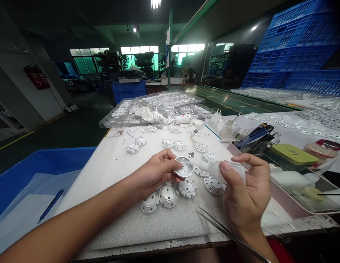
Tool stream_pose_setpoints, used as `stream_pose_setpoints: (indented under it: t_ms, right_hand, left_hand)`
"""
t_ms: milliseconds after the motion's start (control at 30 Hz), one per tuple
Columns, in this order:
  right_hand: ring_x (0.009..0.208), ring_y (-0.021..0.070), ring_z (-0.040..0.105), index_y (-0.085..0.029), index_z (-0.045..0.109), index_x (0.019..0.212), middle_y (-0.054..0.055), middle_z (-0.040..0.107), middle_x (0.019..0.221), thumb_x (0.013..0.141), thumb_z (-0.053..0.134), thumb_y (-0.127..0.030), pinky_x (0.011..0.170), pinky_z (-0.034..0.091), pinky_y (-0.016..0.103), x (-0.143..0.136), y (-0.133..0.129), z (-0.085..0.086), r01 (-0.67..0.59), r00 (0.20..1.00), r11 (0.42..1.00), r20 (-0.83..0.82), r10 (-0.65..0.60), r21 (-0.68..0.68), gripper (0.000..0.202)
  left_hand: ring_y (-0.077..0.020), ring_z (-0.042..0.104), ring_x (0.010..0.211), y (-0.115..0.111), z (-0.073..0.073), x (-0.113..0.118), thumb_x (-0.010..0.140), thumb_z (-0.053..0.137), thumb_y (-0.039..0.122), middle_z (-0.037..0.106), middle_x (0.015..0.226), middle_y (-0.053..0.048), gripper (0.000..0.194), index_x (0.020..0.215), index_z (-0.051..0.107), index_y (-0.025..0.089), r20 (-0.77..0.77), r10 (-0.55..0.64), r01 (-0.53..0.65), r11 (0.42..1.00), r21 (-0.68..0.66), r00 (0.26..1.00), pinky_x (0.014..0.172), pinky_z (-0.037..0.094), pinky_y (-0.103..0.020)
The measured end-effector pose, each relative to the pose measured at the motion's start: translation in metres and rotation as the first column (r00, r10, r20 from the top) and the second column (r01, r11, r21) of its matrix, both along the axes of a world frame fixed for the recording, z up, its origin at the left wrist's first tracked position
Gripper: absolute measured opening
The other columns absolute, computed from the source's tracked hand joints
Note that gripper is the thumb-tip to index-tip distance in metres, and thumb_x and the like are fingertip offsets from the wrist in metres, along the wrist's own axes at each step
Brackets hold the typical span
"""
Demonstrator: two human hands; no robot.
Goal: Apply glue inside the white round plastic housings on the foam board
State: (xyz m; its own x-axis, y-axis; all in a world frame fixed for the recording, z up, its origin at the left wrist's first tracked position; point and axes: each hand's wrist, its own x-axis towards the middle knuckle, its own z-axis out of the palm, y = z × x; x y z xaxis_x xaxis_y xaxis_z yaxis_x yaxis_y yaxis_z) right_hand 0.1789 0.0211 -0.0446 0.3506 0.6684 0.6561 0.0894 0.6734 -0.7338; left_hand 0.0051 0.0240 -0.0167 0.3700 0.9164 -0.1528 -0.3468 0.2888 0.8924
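My left hand pinches a small round white disc between thumb and fingers, its shallow hollow face turned up toward me. My right hand grips a translucent white squeeze bottle, thumb on its side. The bottle lies nearly level, and its narrow nozzle points left to the disc's rim; whether the tip touches is too small to tell. A pair of metal tweezers slants past my right wrist, points toward the mat; what holds it is hidden. Several round white parts with knobbed or notched rims lie below and around my hands.
A white foam mat covers the bench. Clear trays of small white parts stand at the back. On the right are a pink-sided box, pens and a yellow-green lid. A blue bin stands left, stacked blue crates far right.
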Motion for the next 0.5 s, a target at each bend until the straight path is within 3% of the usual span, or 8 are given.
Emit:
stream_pose_setpoints:
  t_ms: [500]
  right_hand:
    - [0.086, 0.0140, 0.044, -0.019, 0.052, 0.094, 0.001, 0.045, 0.095, 0.080, 0.064, -0.029, 0.084, 0.032, 0.033, 0.0029, 0.0001, -0.0023, -0.006, 1.000, 0.999, -0.020, 0.005, -0.042, 0.021]
  left_hand:
    - [-0.0089, 0.060, 0.059, -0.0001, 0.0000, -0.0015, 0.080, 0.060, 0.009, 0.061, 0.075, -0.003, 0.021, 0.078, 0.041, 0.017, -0.007, -0.003, 0.003, 1.000, -0.003, 1.000, 0.055, 0.048, -0.019]
